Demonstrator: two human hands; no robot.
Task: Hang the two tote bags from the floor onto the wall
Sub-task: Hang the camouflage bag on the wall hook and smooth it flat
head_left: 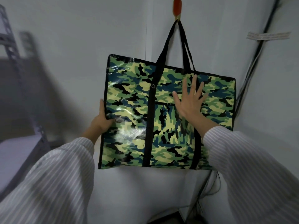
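camo tote bag (169, 113) hangs by black handles (174, 46) on orange wall hook (177, 7) | left hand (102, 120) grips bag's left edge | right hand (191, 101) flat on front, fingers (195, 84) spread (striped sleeves) | cables (258, 50) right, metal shelf (14, 62) left

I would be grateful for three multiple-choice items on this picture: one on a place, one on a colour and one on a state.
1. Where does the camouflage tote bag hang?
A. on a shelf post
B. on the wall hook
C. over a forearm

2. What colour are its handles?
A. black
B. white
C. red

3. How does the right hand lie on the bag?
A. as a fist
B. flat, fingers spread
C. pinching a handle

Answers:
1. B, as the handles loop over the hook.
2. A, as both straps are black.
3. B, as the palm lies flat on the front, while the left hand grips the bag's left edge.
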